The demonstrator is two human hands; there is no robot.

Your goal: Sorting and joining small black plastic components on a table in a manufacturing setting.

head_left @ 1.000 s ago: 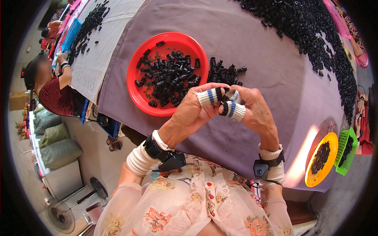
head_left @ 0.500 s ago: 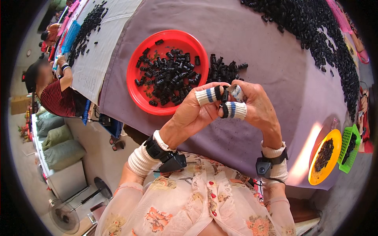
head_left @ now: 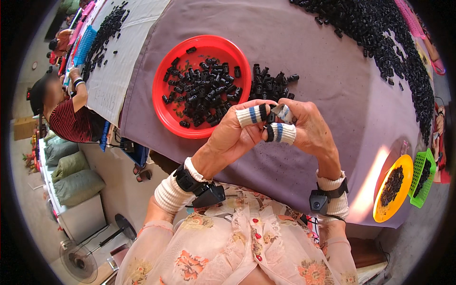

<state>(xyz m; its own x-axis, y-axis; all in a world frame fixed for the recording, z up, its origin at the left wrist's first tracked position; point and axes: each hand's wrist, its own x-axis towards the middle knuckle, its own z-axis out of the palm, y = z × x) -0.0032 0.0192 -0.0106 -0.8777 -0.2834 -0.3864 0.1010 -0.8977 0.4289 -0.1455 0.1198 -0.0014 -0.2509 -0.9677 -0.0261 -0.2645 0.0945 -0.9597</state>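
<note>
Close together over the near middle of the table, my left hand (head_left: 231, 131) and my right hand (head_left: 313, 127) meet at the fingertips. Between my left fingers is a small black plastic cord lock (head_left: 271, 117), partly hidden by the fingers. My right hand pinches a small pale blade-like tool (head_left: 285, 113) with a wrapped grip against it; its exact kind is hard to make out. Ribbed white finger sleeves with blue and black bands cover a digit on each hand. Just beyond my left hand lies a red round tray (head_left: 164, 111) holding many similar black cord locks.
A loose cluster of black pieces (head_left: 268, 84) lies right of the tray. A large black heap (head_left: 361, 28) spreads over the far right. A yellow plate (head_left: 378, 211) and a green basket (head_left: 418, 202) hold dark bits at right. Another person (head_left: 71, 114) works at left.
Both hands stay at nearly the same place. The pale tool in my right fingers has tilted slightly against the cord lock.
</note>
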